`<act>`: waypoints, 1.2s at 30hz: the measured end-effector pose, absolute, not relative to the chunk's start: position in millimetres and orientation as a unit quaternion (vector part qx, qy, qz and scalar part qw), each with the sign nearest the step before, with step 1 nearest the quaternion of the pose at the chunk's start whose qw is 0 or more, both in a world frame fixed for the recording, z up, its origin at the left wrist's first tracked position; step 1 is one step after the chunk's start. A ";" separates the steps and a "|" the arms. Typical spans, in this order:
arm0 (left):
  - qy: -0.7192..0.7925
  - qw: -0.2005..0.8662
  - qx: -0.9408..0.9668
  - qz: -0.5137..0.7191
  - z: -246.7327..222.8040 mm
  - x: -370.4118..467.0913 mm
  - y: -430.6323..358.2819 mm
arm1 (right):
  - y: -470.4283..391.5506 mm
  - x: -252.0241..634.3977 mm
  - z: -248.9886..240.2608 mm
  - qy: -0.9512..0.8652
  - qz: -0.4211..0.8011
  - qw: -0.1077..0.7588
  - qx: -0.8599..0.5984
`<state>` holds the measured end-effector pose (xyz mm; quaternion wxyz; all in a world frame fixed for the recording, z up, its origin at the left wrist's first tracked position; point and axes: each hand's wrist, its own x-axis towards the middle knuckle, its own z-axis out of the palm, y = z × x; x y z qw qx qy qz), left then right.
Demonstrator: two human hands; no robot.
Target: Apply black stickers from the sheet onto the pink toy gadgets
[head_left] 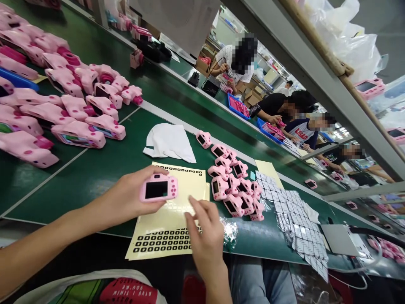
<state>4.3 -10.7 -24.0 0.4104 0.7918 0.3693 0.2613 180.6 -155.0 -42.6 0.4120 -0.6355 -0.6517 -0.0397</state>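
Note:
A pink toy camera (173, 188) with a dark screen is held in my left hand (134, 192), its screen and buttons facing me. My right hand (207, 232) hovers to the right of it over yellow sticker sheets (174, 211), thumb and index finger apart, with nothing visible between them. Rows of small black stickers (161, 241) line the lower part of the sheets. A white cloth (171, 141) lies behind the sheets. Just right of them stands a group of pink cameras (234, 204).
Many pink cameras (79, 133) cover the bench at left, by a blue tray (19, 79). Silvery packets (295, 215) and a grey box (340, 240) are at right. Several people work across the divider, near blue trays (238, 106). A metal beam (303, 67) slants overhead.

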 end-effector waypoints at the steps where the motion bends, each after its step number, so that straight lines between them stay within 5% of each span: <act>1: 0.351 0.414 0.801 0.251 -21.6 7.6 -14.6 | -148.3 172.2 -39.7 -0.675 -0.056 0.390 -0.624; 17: 0.266 0.394 0.851 0.223 -16.5 12.9 -24.3 | -141.6 161.5 -32.0 -0.782 -0.126 0.220 -0.570; 32: 0.318 0.479 0.809 0.119 -10.8 8.9 -41.5 | -155.0 171.6 -29.4 -0.594 -0.162 0.469 -0.633; 36: 0.360 0.472 0.794 0.133 -29.8 6.9 -33.2 | -181.3 198.9 -24.3 -0.538 -0.258 0.417 -0.686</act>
